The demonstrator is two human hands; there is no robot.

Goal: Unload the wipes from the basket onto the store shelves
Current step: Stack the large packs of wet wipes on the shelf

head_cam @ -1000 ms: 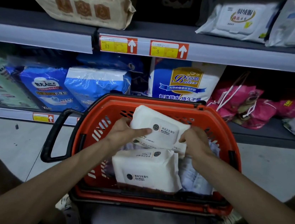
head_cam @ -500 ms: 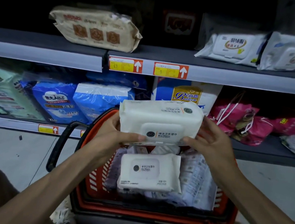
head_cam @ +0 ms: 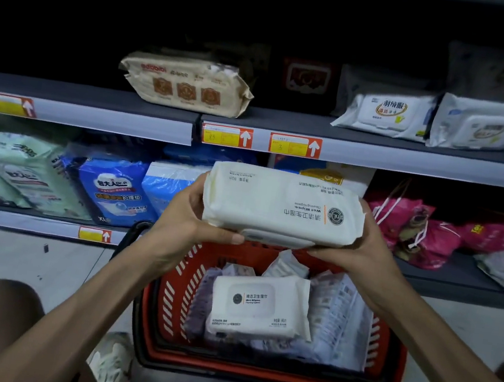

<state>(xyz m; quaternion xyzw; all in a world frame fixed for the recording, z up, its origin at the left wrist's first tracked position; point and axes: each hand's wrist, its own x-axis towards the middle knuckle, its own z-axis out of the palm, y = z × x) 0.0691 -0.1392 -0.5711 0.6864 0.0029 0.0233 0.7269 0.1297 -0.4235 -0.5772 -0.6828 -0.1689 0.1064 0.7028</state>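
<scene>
From here I see the left hand [head_cam: 183, 223] and right hand [head_cam: 360, 251] curled round the ends of a white wipes pack [head_cam: 280, 207] (print upside down). It is held level above the red basket [head_cam: 253, 372], where a second pack [head_cam: 258, 306] lies. The middle shelf [head_cam: 81, 94] is beyond.

we have a single wide-angle view, worn on the head. it looks forward and down, facing the store shelves [head_cam: 406, 160] head-on, near enough that the wipes pack [head_cam: 283, 207] and the red basket [head_cam: 254, 371] below fill the middle.
</scene>
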